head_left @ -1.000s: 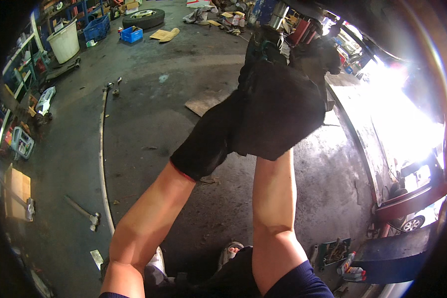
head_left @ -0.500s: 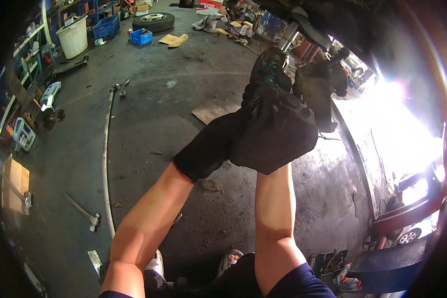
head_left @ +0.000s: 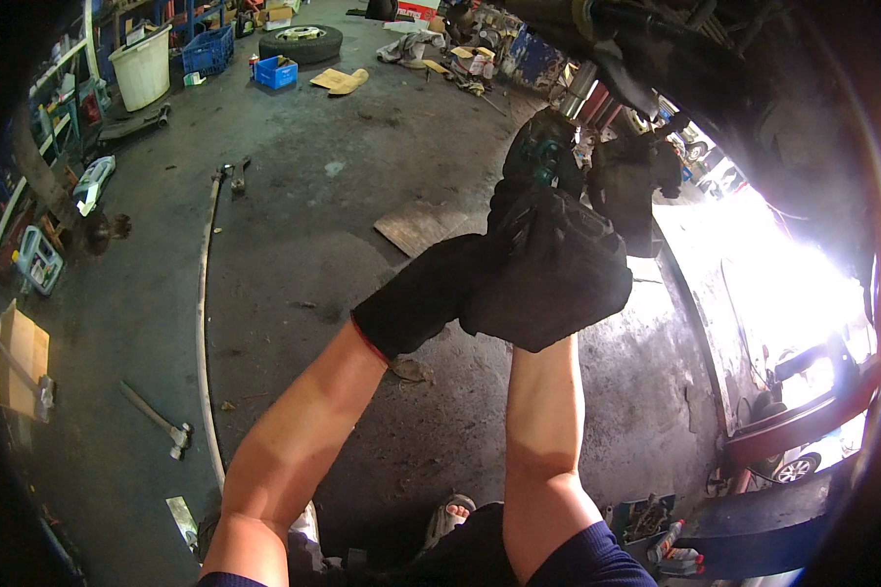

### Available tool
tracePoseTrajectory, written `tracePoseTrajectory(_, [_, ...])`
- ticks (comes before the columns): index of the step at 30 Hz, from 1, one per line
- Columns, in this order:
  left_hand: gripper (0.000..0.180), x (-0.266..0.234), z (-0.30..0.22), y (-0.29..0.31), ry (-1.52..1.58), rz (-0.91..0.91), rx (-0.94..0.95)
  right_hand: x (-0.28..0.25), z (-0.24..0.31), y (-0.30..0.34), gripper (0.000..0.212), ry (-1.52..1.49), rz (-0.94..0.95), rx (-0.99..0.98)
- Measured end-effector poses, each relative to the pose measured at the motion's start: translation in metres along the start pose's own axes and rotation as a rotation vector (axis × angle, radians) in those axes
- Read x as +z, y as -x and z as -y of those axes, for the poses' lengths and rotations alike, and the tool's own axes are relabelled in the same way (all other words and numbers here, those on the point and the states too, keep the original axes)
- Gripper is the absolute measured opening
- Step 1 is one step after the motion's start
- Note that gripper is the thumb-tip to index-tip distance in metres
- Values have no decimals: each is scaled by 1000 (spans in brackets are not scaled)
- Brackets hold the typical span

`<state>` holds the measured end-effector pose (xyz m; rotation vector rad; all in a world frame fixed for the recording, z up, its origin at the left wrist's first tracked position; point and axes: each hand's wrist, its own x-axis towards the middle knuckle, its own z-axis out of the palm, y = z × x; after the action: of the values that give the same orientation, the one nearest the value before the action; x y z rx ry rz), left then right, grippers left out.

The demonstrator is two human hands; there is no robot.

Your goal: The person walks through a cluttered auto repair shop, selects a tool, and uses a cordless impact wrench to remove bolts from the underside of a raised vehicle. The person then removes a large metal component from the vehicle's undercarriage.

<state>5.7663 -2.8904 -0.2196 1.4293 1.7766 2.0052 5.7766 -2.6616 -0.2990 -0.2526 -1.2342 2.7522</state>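
Observation:
Both my hands wear black gloves and are pressed together at the upper middle. My right hand [head_left: 563,289] is closed round the lower part of a dark teal power tool that looks like an impact wrench [head_left: 543,152]. Reaching in from the left, my left hand [head_left: 431,293] is closed at the same grip; its fingers are partly hidden. A shiny metal socket or shaft [head_left: 579,90] rises above the tool toward the dark vehicle underside [head_left: 675,68]. A dark blocky part [head_left: 625,191] hangs just right of the tool; whether they touch, I cannot tell.
A long metal bar [head_left: 206,293] and a hammer [head_left: 159,421] lie on the floor at left. Flat board [head_left: 421,227] lies beyond my hands. A tyre [head_left: 301,44], blue crate [head_left: 276,73] and white bin [head_left: 142,70] stand far back. Blue beam [head_left: 764,519] at lower right.
My hands and the tool have shifted slightly right and down in the picture, while the floor objects have slid a little left. More of the vehicle underside shows. Both hands keep their grip.

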Motion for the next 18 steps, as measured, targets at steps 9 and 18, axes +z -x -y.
tracePoseTrajectory(9, [39,-19,-11,-7,200,-215,-697,-8,3,-8,29,13,11,-8])
tracePoseTrajectory(18, [31,-26,-7,-44,464,-490,-340,-22,-1,-1,29,22,10,21])
